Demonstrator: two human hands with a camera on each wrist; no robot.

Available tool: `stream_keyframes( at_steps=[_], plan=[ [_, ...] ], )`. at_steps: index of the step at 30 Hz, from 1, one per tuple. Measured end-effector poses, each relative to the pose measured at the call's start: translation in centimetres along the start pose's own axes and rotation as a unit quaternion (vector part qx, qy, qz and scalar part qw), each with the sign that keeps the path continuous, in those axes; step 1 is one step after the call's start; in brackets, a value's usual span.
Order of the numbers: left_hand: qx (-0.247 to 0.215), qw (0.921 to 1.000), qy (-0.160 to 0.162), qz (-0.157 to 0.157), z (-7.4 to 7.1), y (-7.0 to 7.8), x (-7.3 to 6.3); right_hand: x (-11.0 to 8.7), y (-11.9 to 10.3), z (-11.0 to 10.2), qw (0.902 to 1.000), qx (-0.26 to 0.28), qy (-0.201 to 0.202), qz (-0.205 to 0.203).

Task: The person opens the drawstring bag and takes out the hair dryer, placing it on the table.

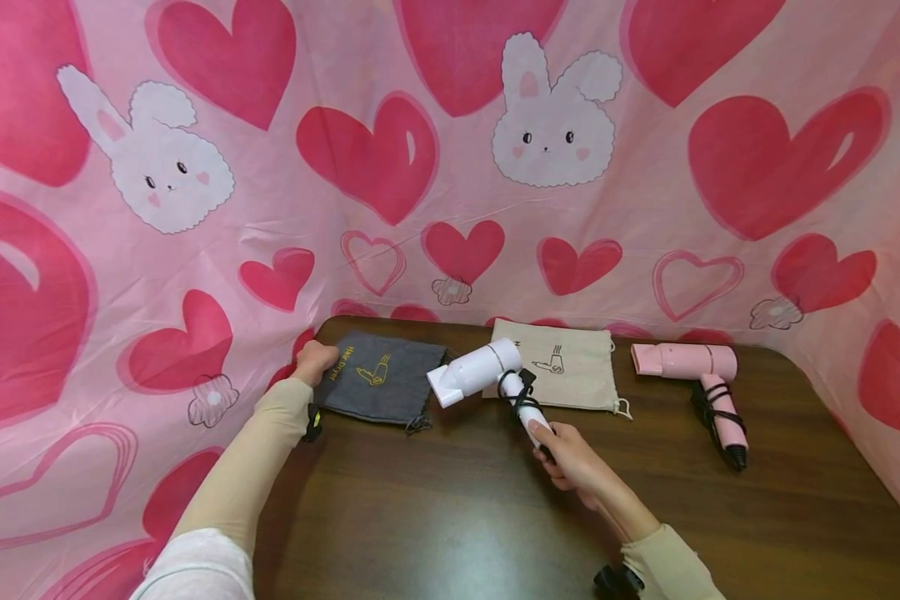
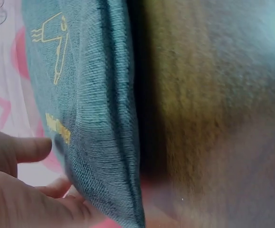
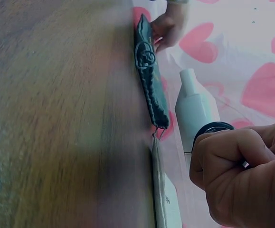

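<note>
My right hand (image 1: 573,462) holds a white hair dryer (image 1: 480,371) by its handle, raised above the table, nozzle pointing left. A black cord is wound round that handle. At the far left, my left hand (image 1: 317,360) grips the left edge of a dark grey drawstring bag (image 1: 390,400) printed with a yellow hair dryer. In the left wrist view, the thumb (image 2: 35,149) lies by the bag's printed face and the fingers by its edge. Behind the white dryer lies a cream drawstring bag (image 1: 588,379) with a dark dryer print, partly covered by it.
A pink hair dryer (image 1: 682,362), its black cord wrapped round the handle, lies on the right of the brown wooden table (image 1: 435,500). A pink cloth (image 1: 465,192) with hearts and rabbits hangs along the table's back and sides.
</note>
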State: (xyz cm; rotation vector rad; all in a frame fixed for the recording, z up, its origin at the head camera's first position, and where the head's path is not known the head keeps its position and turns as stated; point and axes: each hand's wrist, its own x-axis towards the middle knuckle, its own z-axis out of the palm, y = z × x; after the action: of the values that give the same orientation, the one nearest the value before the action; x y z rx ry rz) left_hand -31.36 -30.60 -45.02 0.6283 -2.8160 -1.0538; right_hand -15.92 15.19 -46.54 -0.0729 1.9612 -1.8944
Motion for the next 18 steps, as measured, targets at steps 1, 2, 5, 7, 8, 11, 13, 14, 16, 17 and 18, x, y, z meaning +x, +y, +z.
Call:
stream_keyframes(
  at_steps=[1,2,5,7,8,11,13,14,16,17,18],
  plan=[
    [0.013,0.9998,0.000,0.013,0.1,0.0,0.0,0.0,0.0,0.0,1.0000,0.000,0.002,0.000],
    [0.025,0.9994,-0.004,0.024,0.2,0.1,-0.1,-0.1,0.0,0.0,1.0000,0.001,0.005,0.001],
    [0.055,0.9974,-0.021,0.042,0.6,0.5,-0.5,-0.2,0.0,-0.1,0.9999,0.000,0.015,0.002],
    [0.075,0.9953,-0.034,0.052,1.1,0.9,-0.9,-0.3,0.0,-0.1,0.9997,0.000,0.022,0.003],
    [0.087,0.9935,-0.046,0.057,1.4,1.2,-1.2,-0.4,0.0,-0.2,0.9997,0.000,0.025,0.003],
    [0.125,0.9859,-0.069,0.087,2.1,1.9,-2.3,-0.5,0.0,-0.3,0.9995,0.002,0.031,0.004],
    [0.146,0.9798,-0.084,0.108,2.6,2.3,-3.1,-0.6,0.0,-0.4,0.9994,0.004,0.034,0.004],
    [0.155,0.9765,-0.090,0.119,2.7,2.6,-3.6,-0.6,0.0,-0.5,0.9993,0.005,0.037,0.004],
    [0.168,0.9706,-0.107,0.136,3.0,3.0,-4.7,-0.6,0.1,-0.6,0.9991,0.006,0.041,0.004],
    [0.171,0.9681,-0.116,0.141,3.2,3.2,-5.1,-0.6,0.1,-0.6,0.9990,0.007,0.043,0.004],
    [0.175,0.9655,-0.126,0.146,3.2,3.4,-5.5,-0.6,0.2,-0.7,0.9989,0.008,0.045,0.004]
  ],
)
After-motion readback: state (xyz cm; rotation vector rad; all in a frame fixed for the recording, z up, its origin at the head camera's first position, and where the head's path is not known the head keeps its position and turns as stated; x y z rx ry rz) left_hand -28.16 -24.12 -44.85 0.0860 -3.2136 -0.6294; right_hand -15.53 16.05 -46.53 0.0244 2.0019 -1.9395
